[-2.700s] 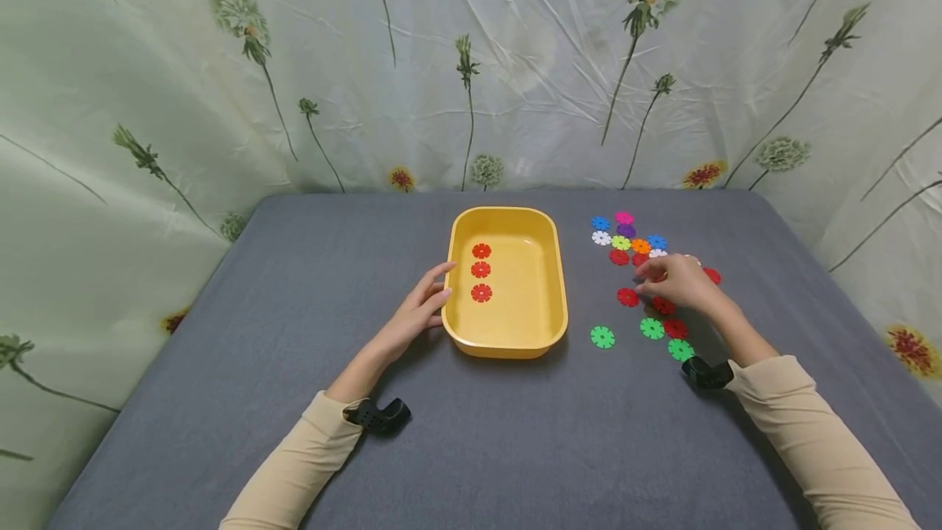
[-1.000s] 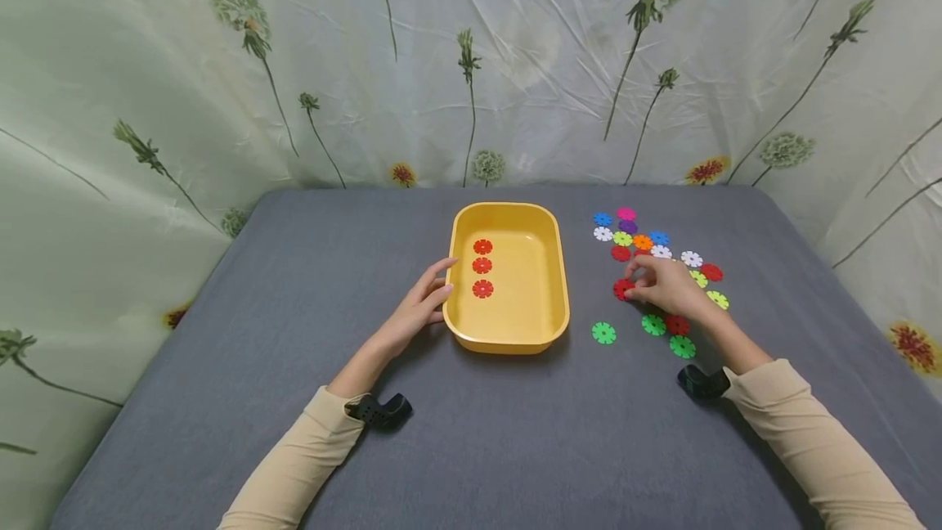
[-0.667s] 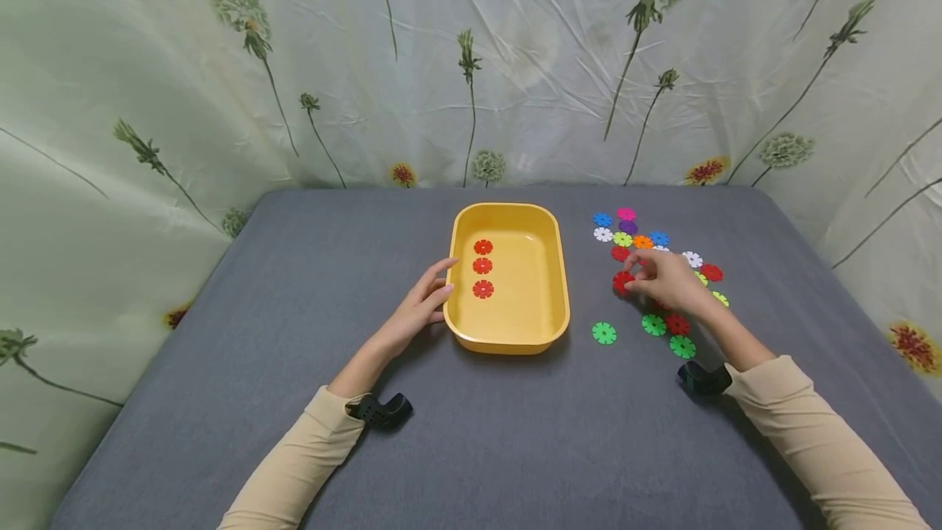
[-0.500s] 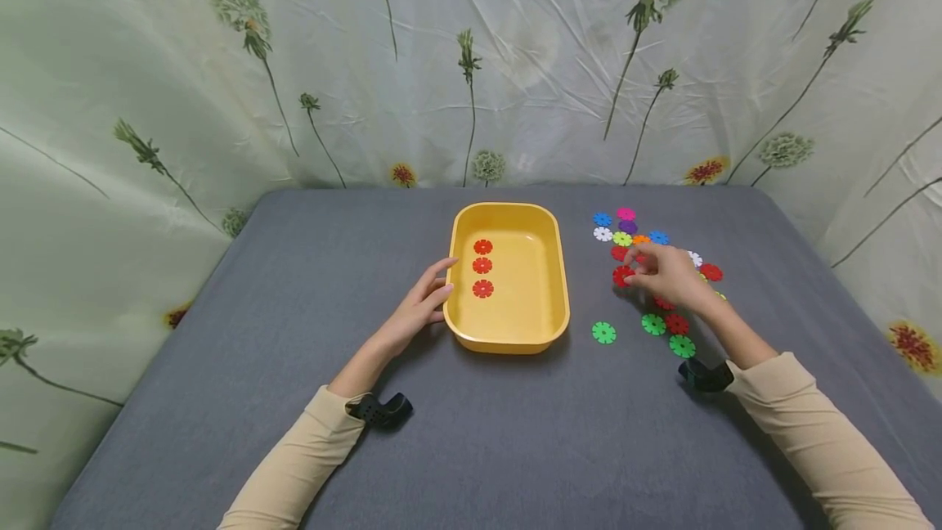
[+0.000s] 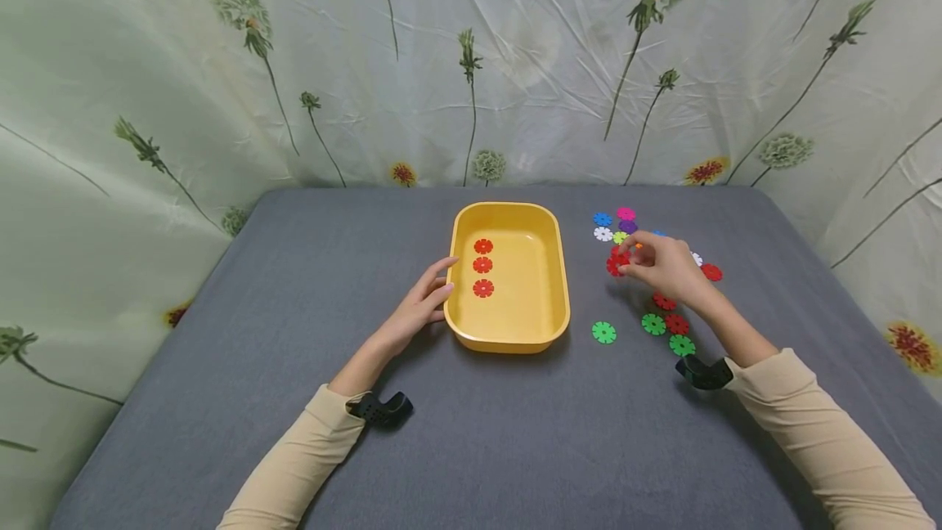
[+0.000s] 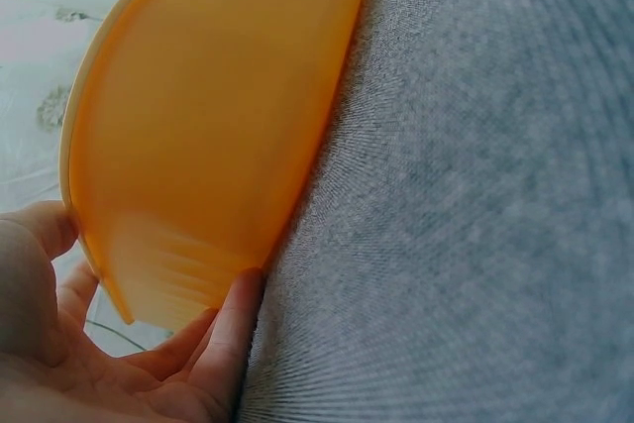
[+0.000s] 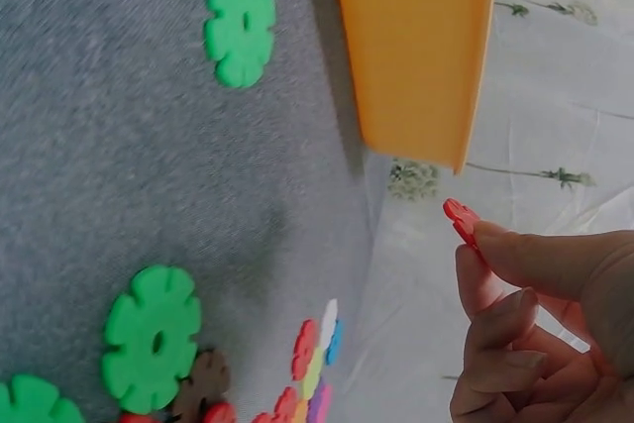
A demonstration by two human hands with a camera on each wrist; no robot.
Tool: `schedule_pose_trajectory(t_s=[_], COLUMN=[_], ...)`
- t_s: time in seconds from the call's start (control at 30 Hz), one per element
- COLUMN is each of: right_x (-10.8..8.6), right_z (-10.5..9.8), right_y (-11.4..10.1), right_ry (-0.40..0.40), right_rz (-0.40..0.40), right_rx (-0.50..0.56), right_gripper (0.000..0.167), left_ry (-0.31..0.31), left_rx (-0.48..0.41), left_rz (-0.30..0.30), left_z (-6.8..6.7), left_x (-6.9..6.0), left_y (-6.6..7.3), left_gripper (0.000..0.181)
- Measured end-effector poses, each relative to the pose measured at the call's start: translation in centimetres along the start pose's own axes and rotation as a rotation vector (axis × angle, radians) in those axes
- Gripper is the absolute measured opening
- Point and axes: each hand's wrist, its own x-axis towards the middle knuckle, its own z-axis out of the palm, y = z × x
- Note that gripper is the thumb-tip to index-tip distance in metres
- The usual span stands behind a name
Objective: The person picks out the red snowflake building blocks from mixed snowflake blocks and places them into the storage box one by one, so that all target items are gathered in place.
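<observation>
My left hand holds the left side of a yellow plastic basin. Two of its fingertips reach the rim, and in the left wrist view other fingers lie against the outer wall. Inside the basin, red snowflake discs lie in a column on the left. A red snowflake disc is pinched between thumb and index finger of my right hand, raised above the table. Around and below that hand lie several snowflake discs in mixed colours, some hidden by it. Green discs are nearer the front.
A grey cloth covers the table. A pale curtain printed with flowers hangs behind it and at the sides. Blue and pink discs lie toward the back right. Each wrist wears a black camera mount.
My right hand came to a red disc on the table, pinched it and lifted it, drifting slightly back and left with it. The left hand and basin stay in place.
</observation>
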Motion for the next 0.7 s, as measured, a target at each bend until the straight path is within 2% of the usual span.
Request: schedule_pose_trajectory(t_s=[0.47, 0.7], right_x=[0.3, 0.8], right_z=[-0.3, 0.1], right_y=[-2.1, -3.5], right_ry=[0.035, 0.087], right_rz=[-0.022, -0.081], right_rx=[0.024, 0.061], right_gripper=[0.022, 0.020], left_ry=[-0.006, 0.007], left_rx=[-0.011, -0.019], left_rz=[0.014, 0.004], left_z=[0.0, 0.1], left_x=[-0.1, -0.1], left_y=[0.0, 0.0], left_gripper=[0.049, 0.048])
